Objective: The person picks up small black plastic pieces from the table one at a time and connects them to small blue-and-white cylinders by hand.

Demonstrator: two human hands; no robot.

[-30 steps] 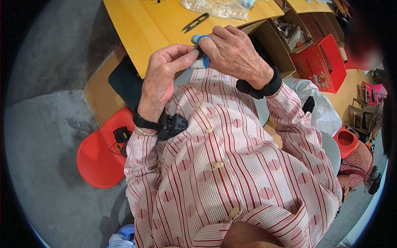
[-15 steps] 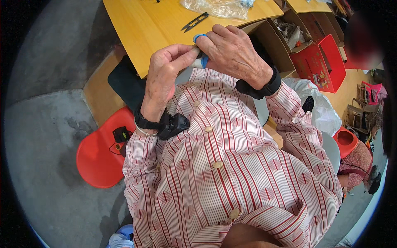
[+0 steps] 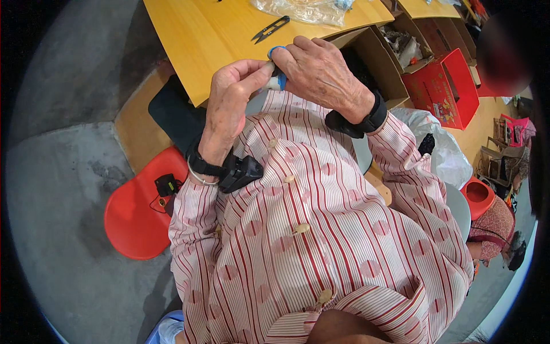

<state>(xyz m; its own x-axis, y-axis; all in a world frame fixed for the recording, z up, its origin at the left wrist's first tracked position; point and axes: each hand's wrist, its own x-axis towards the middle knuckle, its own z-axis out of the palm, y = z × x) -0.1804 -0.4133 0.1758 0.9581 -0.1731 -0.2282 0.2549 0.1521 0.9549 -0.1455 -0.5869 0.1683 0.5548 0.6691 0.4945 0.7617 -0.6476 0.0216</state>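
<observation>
My left hand [image 3: 229, 103] and my right hand [image 3: 325, 74] meet in front of my shirt, near the table's edge. My left thumb and forefinger pinch something small and dark at the fingertips of my right hand. Those right fingers are curled in, and what they grip is mostly hidden. Just below the pinch shows a small white and blue piece [image 3: 281, 81]; whether it is held or wrapped on a finger, I cannot tell. A blue band [image 3: 277, 50] circles a right finger. Black thread snips [image 3: 270, 30] lie beyond my hands on the yellow table [image 3: 200, 40].
A clear plastic bag [image 3: 306, 11] lies at the table's far side. Cardboard boxes [image 3: 372, 60] and a red box [image 3: 441, 92] stand to the right, above a white sack [image 3: 450, 155]. On the left, a red stool [image 3: 134, 221] carries a small black device [image 3: 167, 185]. Another person sits at far right.
Both hands stay together at nearly the same spot. My left hand has shifted slightly to the right and up, and less of the white piece shows below the fingers.
</observation>
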